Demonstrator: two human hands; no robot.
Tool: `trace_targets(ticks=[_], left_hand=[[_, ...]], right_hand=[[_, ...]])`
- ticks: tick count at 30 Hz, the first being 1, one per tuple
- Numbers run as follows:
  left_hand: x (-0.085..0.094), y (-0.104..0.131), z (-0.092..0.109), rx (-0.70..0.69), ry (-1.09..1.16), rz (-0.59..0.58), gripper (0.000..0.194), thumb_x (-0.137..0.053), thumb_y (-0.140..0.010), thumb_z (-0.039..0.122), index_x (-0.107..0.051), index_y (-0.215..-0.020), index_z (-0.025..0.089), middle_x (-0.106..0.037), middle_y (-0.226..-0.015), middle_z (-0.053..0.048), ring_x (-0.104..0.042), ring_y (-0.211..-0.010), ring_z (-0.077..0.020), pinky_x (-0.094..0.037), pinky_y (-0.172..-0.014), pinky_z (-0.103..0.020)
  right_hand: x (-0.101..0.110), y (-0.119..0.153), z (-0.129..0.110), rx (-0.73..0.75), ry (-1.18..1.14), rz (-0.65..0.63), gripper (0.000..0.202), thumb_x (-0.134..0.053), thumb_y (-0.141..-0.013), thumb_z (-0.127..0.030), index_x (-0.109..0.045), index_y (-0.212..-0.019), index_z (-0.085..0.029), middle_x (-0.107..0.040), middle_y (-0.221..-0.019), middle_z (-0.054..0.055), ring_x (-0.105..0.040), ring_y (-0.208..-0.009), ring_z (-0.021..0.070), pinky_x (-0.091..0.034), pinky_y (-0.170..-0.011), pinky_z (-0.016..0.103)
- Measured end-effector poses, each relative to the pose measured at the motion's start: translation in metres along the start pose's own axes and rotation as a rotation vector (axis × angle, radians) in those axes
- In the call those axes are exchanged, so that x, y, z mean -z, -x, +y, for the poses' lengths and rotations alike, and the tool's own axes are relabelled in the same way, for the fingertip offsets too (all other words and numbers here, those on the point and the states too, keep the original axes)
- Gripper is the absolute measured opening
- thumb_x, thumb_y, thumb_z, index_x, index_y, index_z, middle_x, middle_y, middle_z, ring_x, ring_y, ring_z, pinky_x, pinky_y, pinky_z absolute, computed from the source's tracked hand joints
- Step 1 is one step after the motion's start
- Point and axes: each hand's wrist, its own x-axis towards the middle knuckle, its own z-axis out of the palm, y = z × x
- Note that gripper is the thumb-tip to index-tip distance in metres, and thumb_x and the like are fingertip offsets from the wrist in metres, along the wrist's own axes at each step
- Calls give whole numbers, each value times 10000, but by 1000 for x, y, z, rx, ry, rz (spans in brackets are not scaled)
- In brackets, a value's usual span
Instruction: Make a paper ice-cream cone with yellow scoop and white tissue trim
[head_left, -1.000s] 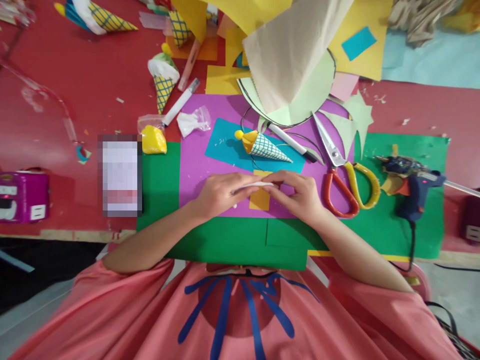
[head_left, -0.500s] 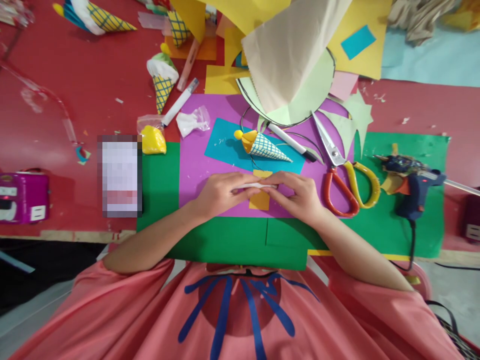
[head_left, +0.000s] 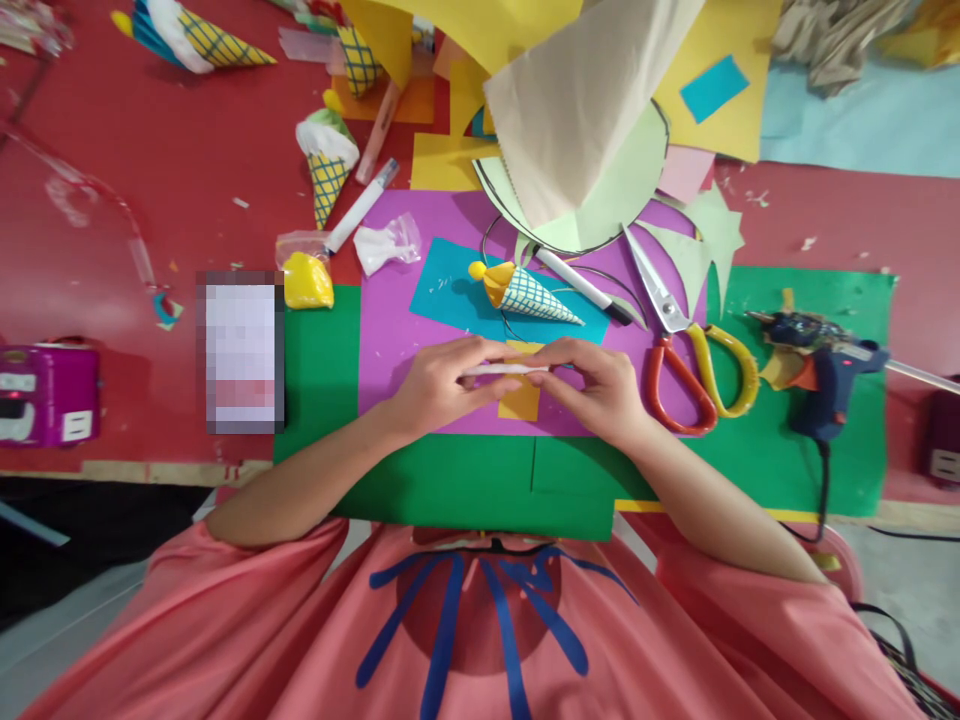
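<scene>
Between my hands is a thin white strip (head_left: 493,370), held level over a small yellow-orange paper piece (head_left: 517,403) on the purple sheet (head_left: 386,375). My left hand (head_left: 439,385) pinches its left part between thumb and fingers. The right end is pinched by my right hand (head_left: 600,385), whose fingertips nearly meet those of the left. Just beyond the hands, a small paper cone (head_left: 536,295) with a blue grid and a yellow ball lies on a blue paper (head_left: 442,290).
Scissors (head_left: 667,310) and a black-capped marker (head_left: 581,283) lie right of the cone. A glue gun (head_left: 836,385) rests further right. At left are a yellow clay bag (head_left: 307,280), a white clay bag (head_left: 384,243) and a blurred phone-like object (head_left: 240,352).
The fingers of both hands have shifted slightly on the white strip, and a little more of its left part shows. Other items stay put.
</scene>
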Motion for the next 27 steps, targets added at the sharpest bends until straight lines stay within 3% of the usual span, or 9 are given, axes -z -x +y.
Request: trace_targets(ticks=[4,8,12,17,19,22,24,27], left_hand=[[0,0,0,19,18,20,227,-626,-931,364,-732,-920,163,-778,-794,-35,-672,-605,-70,-450,-522,-147],[2,-1,3,131,87,25,203,-657,-910,348,-729,-909,157,-768,-757,-19,-645,-555,-55,-430,-488,-136],[2,-1,3,233,166,9,226,-674,-887,373,-713,-895,151,-764,-758,-16,-626,-526,-52,-426,-463,-129],[1,-1,2,352,339,-65,353,-693,-861,413,-712,-1103,156,-775,-850,-43,-658,-584,-76,-470,-473,-135],[1,-2,3,393,384,-78,332,-671,-882,417,-736,-1096,172,-778,-856,-42,-644,-566,-70,-464,-456,-140],[2,-4,4,489,466,-48,295,-659,-890,428,-763,-1027,188,-772,-817,-27,-579,-475,-52,-433,-382,-145],[3,-5,2,570,541,-1,300,-674,-875,440,-755,-1023,192,-760,-788,-12,-506,-404,-33,-426,-343,-148],[4,-8,-4,638,624,87,306,-713,-833,450,-742,-990,189,-738,-757,3,-457,-371,-16,-434,-338,-140]], right_hand=[[-3,1,3,-50,-52,-11,146,-683,-893,-317,-719,-976,-204,-776,-875,33,-717,-725,135,-589,-682,255],[-4,1,7,-88,-131,18,296,-739,-841,-370,-679,-1066,-188,-760,-883,31,-711,-723,129,-598,-675,249],[-2,0,7,-43,-80,59,119,-710,-871,-280,-722,-946,-189,-767,-846,26,-710,-700,126,-584,-661,248],[-4,1,3,22,-51,99,45,-727,-856,-219,-736,-894,-196,-765,-803,20,-722,-723,134,-584,-680,244],[-3,0,3,34,-66,85,191,-732,-857,-267,-712,-1039,-212,-728,-781,2,-693,-693,127,-582,-657,245],[2,-5,3,30,-4,116,546,-746,-834,-407,-560,-1322,-247,-657,-799,-6,-620,-648,133,-564,-597,270],[7,-11,2,36,165,161,516,-711,-854,-444,-559,-1310,-256,-666,-902,37,-639,-757,175,-581,-683,330],[9,-24,4,56,432,115,364,-637,-904,-388,-602,-1230,-231,-667,-1169,122,-629,-1109,286,-538,-954,486]])
